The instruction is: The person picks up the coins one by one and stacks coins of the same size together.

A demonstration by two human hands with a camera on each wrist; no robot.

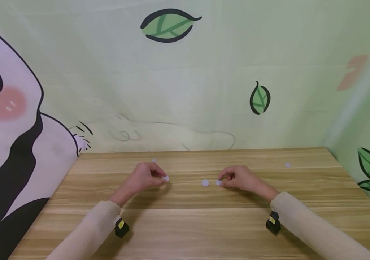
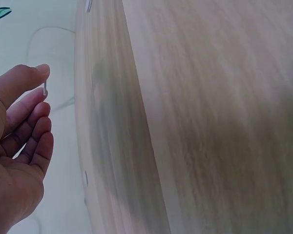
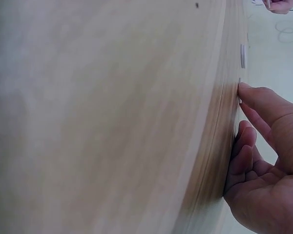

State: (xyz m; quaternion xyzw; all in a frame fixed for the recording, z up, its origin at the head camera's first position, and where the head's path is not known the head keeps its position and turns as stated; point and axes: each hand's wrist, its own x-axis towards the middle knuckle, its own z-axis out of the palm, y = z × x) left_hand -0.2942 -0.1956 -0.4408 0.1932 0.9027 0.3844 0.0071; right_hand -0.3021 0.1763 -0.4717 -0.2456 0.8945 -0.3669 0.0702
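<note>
Two hands in beige sleeves work over a wooden table (image 1: 204, 224). My left hand (image 1: 162, 177) pinches a small white disc (image 1: 166, 178) between thumb and forefinger; in the left wrist view the disc (image 2: 45, 89) shows edge on, held clear of the table by the left hand (image 2: 41, 83). My right hand (image 1: 221, 180) pinches a second white disc (image 1: 218, 182) low at the tabletop, and the right hand (image 3: 241, 95) lies with its fingers against the wood. A third disc (image 1: 205, 183) lies flat between the hands, seen edge on as a disc (image 3: 243, 56) in the right wrist view.
Two more white discs lie apart: one far disc (image 1: 153, 160) behind the left hand and one right disc (image 1: 287, 165) near the table's back right. A cartoon backdrop with a panda (image 1: 6, 119) rises behind the table's far edge. Wrist cameras (image 1: 121, 228) hang under both sleeves.
</note>
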